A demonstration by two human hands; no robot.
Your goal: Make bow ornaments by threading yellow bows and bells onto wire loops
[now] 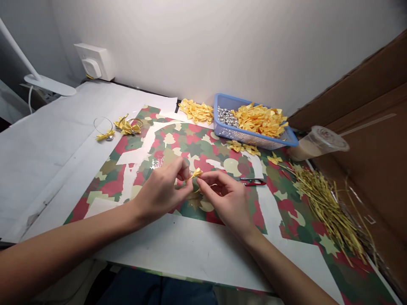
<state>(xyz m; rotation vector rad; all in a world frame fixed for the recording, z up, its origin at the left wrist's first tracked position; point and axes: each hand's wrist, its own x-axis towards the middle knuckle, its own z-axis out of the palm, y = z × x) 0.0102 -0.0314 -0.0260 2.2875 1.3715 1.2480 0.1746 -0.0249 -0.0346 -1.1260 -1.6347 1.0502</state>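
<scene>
Bare forearms (pixel 79 231) slant in from the lower corners, converging over holiday-patterned wrapping paper (pixel 193 148) on the table. Between the fingertips, just above the paper near its middle, is a small yellow ribbon bow (pixel 197 172). Its long axis appears to run slightly diagonally, from the left fingertips up towards the right, with a looped end pointing up and right, away from the person. The left hand (pixel 162 186) is mostly closed, fingers curled, thumb and index finger pinching the bow's left side. The right hand (pixel 230 197) is loosely curved, its thumb and index tips nearly together on the lower right side of the bow; the other fingers are bent and partly hidden. Farther back, a blue plastic basket (pixel 235 134) holds silver balls (pixel 226 116) and a heap of yellow bows (pixel 260 120).
</scene>
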